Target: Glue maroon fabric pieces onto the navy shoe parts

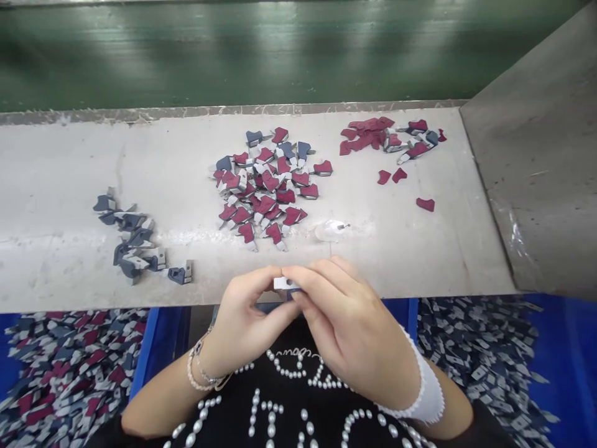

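Note:
My left hand [254, 317] and my right hand [342, 311] meet at the table's front edge. Both are closed on one small plastic part [285, 284], its light-grey end with a dark hole showing between the fingertips. A dark blue bit shows under it; the rest is hidden by my fingers. Just beyond my hands lies a heap of grey-and-blue parts, many topped with dark red pieces [265, 205]. A clear, roundish item with a small metal tip [332, 230] lies between the heap and my right hand.
Blue-and-grey parts without red [133, 233] lie at the left. Loose dark red pieces [368, 134] are piled at the back right, beside several parts. Blue bins full of parts stand below left [148, 348] and right [566, 367]. A metal wall [536, 155] bounds the right.

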Motion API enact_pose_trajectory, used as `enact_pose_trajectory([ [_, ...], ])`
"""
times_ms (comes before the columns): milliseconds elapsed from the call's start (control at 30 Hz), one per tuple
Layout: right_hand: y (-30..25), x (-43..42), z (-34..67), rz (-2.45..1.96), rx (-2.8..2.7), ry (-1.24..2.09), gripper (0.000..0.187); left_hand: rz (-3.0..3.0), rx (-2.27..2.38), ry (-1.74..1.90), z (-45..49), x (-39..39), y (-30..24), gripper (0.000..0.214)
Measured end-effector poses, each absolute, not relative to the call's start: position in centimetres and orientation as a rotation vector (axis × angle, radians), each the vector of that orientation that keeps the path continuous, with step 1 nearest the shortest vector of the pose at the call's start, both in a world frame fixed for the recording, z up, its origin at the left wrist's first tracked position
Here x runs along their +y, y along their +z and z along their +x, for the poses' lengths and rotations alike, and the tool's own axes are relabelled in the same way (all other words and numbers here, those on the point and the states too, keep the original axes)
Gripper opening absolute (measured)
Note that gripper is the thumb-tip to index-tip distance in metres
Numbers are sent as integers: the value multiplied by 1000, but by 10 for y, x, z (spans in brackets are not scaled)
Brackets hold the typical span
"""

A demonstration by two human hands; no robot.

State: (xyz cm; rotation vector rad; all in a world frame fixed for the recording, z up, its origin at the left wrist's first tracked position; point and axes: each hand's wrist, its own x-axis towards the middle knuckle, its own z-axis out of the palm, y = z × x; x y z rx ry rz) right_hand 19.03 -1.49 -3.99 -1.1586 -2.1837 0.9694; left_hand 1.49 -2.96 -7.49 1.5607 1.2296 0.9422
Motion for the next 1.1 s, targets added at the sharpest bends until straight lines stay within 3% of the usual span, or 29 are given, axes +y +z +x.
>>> enact_pose_trajectory([
  [233, -36, -3, 207, -1064, -2144, 1340, 17, 1649, 1199, 760, 8, -28, -65, 10],
  [567, -44, -7, 198, -1106, -2089, 1286, 19, 1694, 1262, 797, 7, -28, -68, 5],
  [667, -40, -3, 204, -1044, -2120, 1380, 22, 1646, 1193, 723, 2, -27, -64, 14],
  [1100, -26, -4, 209, -1064, -2230, 1391, 12, 1570, 1055, 561, -3, -26, -52, 15],
])
